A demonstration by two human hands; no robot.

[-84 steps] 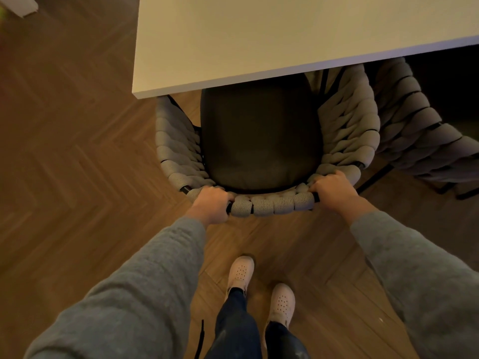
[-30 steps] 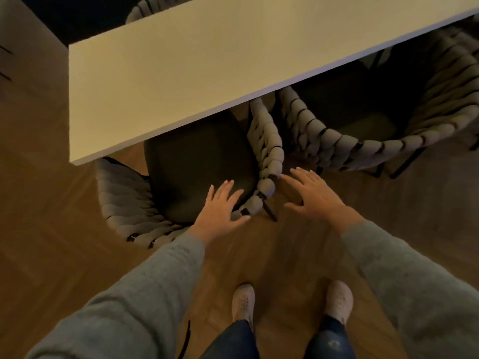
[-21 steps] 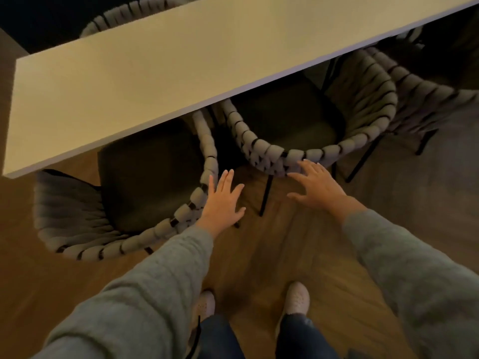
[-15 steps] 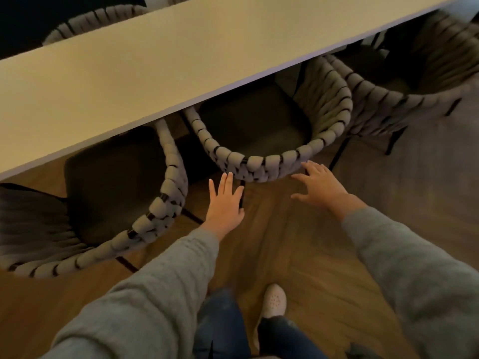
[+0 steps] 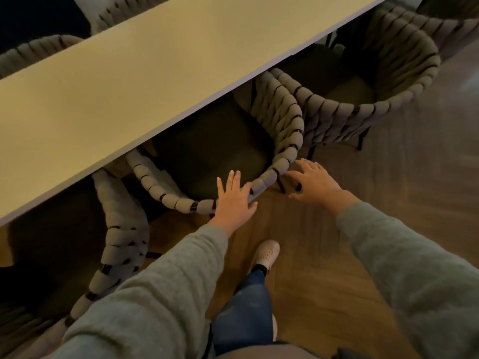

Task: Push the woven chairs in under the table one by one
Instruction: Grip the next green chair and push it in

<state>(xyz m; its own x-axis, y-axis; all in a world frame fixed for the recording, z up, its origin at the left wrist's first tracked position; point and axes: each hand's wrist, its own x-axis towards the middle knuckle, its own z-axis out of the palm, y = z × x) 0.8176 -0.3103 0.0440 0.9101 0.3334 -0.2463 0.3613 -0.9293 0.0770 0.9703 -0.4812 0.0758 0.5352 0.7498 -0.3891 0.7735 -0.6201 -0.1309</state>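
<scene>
1. A wooden floor (image 5: 324, 255) runs under a long pale table (image 5: 155, 81).
2. The middle chair (image 5: 282, 161) sits partly under the table's edge.
3. The left hand (image 5: 234, 200), fingers spread, lies over its back rim.
4. The right hand (image 5: 315, 183), fingers splayed, hovers just beside the rim.

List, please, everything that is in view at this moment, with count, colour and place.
Table: one, pale cream top, running diagonally across the upper picture.
Woven chairs: three on the near side, grey-beige weave with dark seats; left, middle, right. Parts of more show beyond the table.
Floor: brown herringbone wood.
Shoe: one seen, pale, bottom centre.
Left hand: open, over the middle chair's back rim.
Right hand: open, beside that rim.
</scene>
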